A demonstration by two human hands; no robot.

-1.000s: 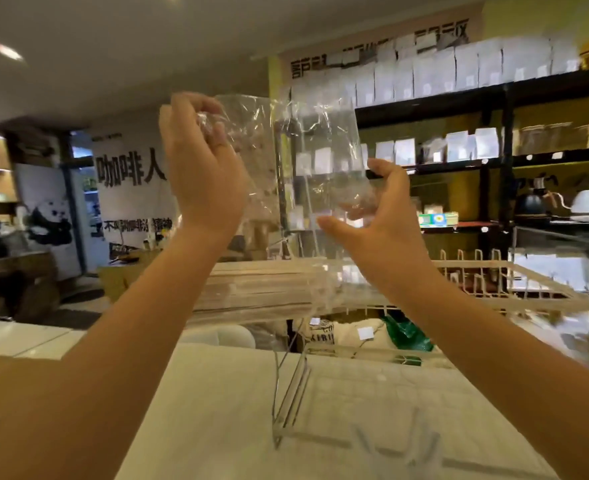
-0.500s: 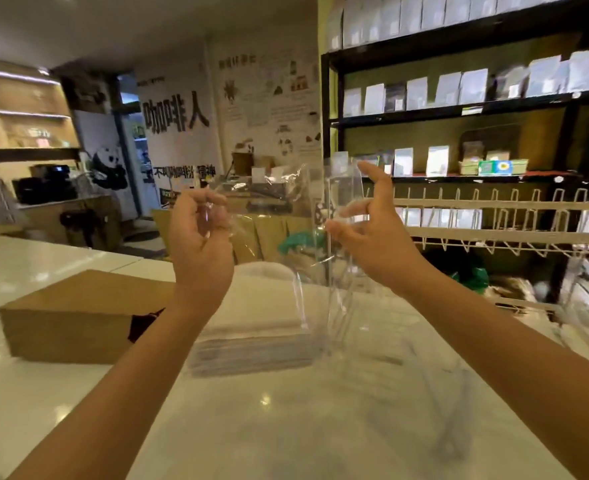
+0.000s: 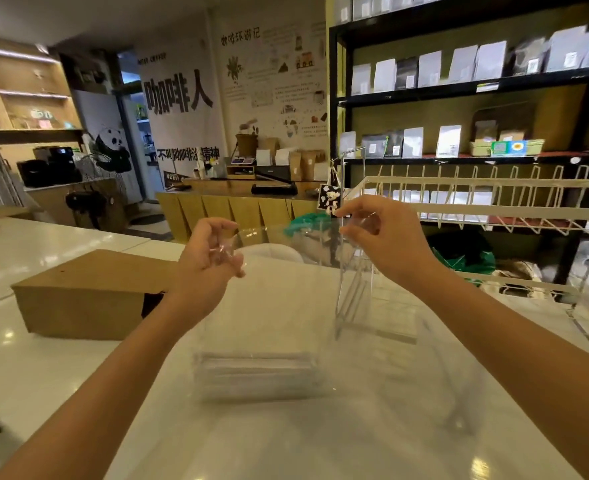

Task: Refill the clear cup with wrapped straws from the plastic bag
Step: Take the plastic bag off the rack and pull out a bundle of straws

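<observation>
Behind the white counter (image 3: 61,368) ran shelves of coffee pouches, with a cardboard box (image 3: 85,292) at the left. From the head view, the plastic bag (image 3: 272,306) hung between both hands, its bundle of wrapped straws (image 3: 255,375) sagging onto the counter. The left hand (image 3: 210,258) pinched one top corner with curled fingers; the right hand (image 3: 386,233) pinched the other. Thin, slick film probably would slip and crumple, so the mouth edges seemed the best hold. No clear cup could be made out with certainty.
</observation>
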